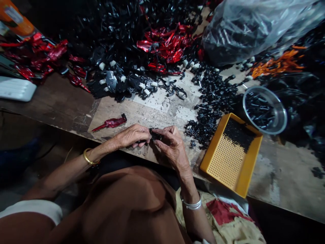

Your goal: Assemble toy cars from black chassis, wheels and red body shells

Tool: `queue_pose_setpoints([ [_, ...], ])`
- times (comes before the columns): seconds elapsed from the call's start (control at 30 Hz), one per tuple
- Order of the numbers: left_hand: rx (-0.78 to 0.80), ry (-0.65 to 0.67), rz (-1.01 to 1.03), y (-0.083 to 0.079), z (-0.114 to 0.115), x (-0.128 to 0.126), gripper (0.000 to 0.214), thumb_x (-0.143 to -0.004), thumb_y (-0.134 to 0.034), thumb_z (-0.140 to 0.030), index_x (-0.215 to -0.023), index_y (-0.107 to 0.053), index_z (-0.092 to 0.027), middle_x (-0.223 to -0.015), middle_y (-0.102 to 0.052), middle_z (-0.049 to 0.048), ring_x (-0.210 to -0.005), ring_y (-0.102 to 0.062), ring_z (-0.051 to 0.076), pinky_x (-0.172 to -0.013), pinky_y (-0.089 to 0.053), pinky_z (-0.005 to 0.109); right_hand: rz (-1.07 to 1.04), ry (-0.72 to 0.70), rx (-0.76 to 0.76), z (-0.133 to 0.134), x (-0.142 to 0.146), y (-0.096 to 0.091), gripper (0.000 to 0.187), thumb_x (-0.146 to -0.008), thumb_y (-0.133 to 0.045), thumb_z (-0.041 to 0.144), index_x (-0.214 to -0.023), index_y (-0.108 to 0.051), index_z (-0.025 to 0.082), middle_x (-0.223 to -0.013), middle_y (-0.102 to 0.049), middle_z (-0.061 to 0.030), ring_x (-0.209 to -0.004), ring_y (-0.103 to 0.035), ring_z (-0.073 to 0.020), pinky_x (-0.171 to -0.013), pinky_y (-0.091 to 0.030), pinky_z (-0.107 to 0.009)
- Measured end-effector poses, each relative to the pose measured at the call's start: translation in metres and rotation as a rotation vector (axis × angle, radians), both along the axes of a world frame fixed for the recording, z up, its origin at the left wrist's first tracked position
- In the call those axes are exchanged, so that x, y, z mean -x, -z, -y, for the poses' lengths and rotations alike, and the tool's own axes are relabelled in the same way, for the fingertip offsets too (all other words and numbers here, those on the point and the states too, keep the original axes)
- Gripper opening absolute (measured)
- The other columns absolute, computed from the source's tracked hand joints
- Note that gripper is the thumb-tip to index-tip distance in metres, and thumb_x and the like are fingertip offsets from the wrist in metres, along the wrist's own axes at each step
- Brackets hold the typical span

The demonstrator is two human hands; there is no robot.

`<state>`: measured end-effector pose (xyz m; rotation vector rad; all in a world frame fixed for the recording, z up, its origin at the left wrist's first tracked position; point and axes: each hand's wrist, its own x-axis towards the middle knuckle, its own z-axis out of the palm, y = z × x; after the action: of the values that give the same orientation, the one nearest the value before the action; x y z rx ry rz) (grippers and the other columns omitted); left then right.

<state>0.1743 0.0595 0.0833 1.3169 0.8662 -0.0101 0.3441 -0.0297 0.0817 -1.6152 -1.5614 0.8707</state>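
Observation:
My left hand [137, 135] and my right hand [171, 142] meet at the front edge of the workbench. Between their fingertips is a small black plastic part [155, 134], mostly covered by the fingers. The right thumb and forefinger pinch it from one side, while the left fingers close on its other side. Left of the hands lies a glossy red plastic piece [110, 123] with a black end. A mixed group of black and grey parts [111, 81] with white bits lies beyond the hands. Small black parts [200, 132] are scattered to the right.
A yellow perforated tray [223, 167] holds tiny black pieces. Behind it stands a clear round tub [281, 123] of black parts. Red pieces [167, 44], orange pieces [279, 64] and a filled plastic bag [233, 37] crowd the back. A white case [17, 88] sits far left.

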Motion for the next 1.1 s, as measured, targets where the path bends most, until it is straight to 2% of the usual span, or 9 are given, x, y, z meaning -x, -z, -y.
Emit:
queue_pose_setpoints([
  [0.27,-0.038,-0.025,-0.03,-0.002,0.003,-0.001,0.017,-0.07,-0.048,-0.028,-0.063,-0.057,-0.016,-0.044,-0.049,-0.0046,-0.033,-0.038,0.007,-0.036,-0.026,0.019,0.016,-0.049,-0.07,0.005,-0.002,0.007,0.031,-0.088,-0.057,0.036,-0.115,-0.066,0.024,-0.09,-0.049,-0.0046,-0.086,-0.05,-0.0185,-0.076,-0.047,-0.032],
  [0.57,-0.045,-0.001,-0.038,0.0,0.002,0.001,0.018,-0.073,-0.047,-0.027,-0.064,-0.058,-0.016,-0.044,-0.049,-0.0045,-0.034,-0.039,0.007,-0.036,-0.026,0.019,0.087,-0.138,-0.077,0.005,-0.006,-0.001,0.033,-0.09,-0.054,0.033,-0.12,-0.063,0.023,-0.095,-0.05,-0.0057,-0.091,-0.051,-0.0189,-0.082,-0.047,-0.034],
  [0.73,-0.05,0.023,-0.04,-0.002,0.001,0.002,0.016,-0.072,-0.049,-0.028,-0.066,-0.058,-0.016,-0.046,-0.05,-0.0048,-0.036,-0.039,0.007,-0.037,-0.028,0.018,0.056,-0.063,-0.138,0.002,-0.002,0.003,0.026,-0.09,-0.056,0.032,-0.111,-0.068,0.023,-0.091,-0.052,-0.0055,-0.086,-0.052,-0.0184,-0.076,-0.047,-0.032],
  [0.93,-0.008,0.045,-0.04,-0.004,-0.001,0.003,0.017,-0.07,-0.048,-0.028,-0.071,-0.06,-0.016,-0.048,-0.05,-0.0045,-0.037,-0.04,0.008,-0.037,-0.028,0.019,0.005,-0.049,-0.197,0.0,-0.001,0.012,0.025,-0.09,-0.056,0.031,-0.11,-0.07,0.024,-0.089,-0.053,-0.0052,-0.086,-0.052,-0.018,-0.073,-0.047,-0.032],
  [1.1,-0.007,0.04,-0.024,-0.002,-0.002,0.003,0.019,-0.069,-0.046,-0.028,-0.072,-0.059,-0.016,-0.049,-0.05,-0.0042,-0.037,-0.04,0.008,-0.037,-0.028,0.019,0.103,-0.029,-0.213,0.003,0.001,0.016,0.027,-0.091,-0.053,0.031,-0.113,-0.068,0.026,-0.088,-0.052,-0.0059,-0.086,-0.051,-0.0185,-0.072,-0.047,-0.033],
])
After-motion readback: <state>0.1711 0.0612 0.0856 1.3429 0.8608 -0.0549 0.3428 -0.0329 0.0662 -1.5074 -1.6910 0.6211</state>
